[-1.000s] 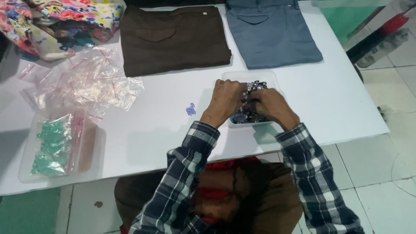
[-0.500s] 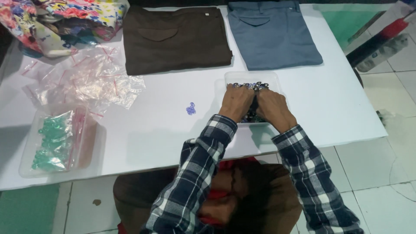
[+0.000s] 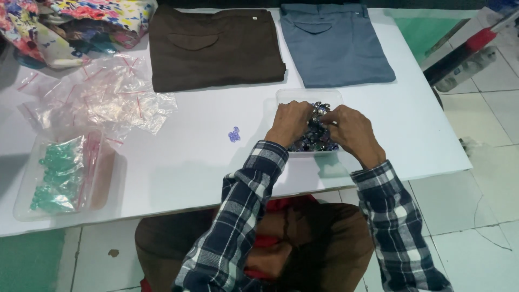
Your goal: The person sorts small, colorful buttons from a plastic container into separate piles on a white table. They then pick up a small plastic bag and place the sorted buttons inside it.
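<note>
Pinching dark shiny beads [image 3: 313,138] in clear tray [image 3: 308,95], left hand [image 3: 290,122], right hand [image 3: 351,128], green beads [image 3: 54,176] bagged in another tray [image 3: 24,208]

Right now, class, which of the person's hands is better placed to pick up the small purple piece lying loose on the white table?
Probably the left hand: the purple piece lies on its side of the clear tray of dark beads; the right hand would have to cross over.

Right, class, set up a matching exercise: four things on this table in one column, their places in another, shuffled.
1 brown trousers
2 blue-grey trousers
3 clear tub of dark beads
4 bags of green beads

a under both hands
b far edge, right of the other folded pair
c tray at the left
d far edge, beside the floral cloth

Pairs: 1-d, 2-b, 3-a, 4-c
</note>
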